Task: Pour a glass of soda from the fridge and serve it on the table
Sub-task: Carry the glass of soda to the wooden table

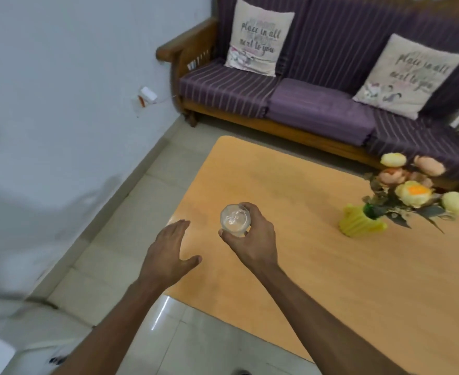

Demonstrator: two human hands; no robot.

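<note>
A clear glass (234,220) holding a pale liquid is gripped in my right hand (252,239), seen from above over the left part of the light wooden table (290,266). Whether its base touches the tabletop I cannot tell. My left hand (170,253) is spread open, palm down, holding nothing, over the table's left edge just beside the glass.
A yellow vase with artificial flowers (363,220) stands on the table's right side. A purple striped sofa (317,104) with two printed cushions runs behind the table. A white wall (60,104) and tiled floor (109,266) lie to the left.
</note>
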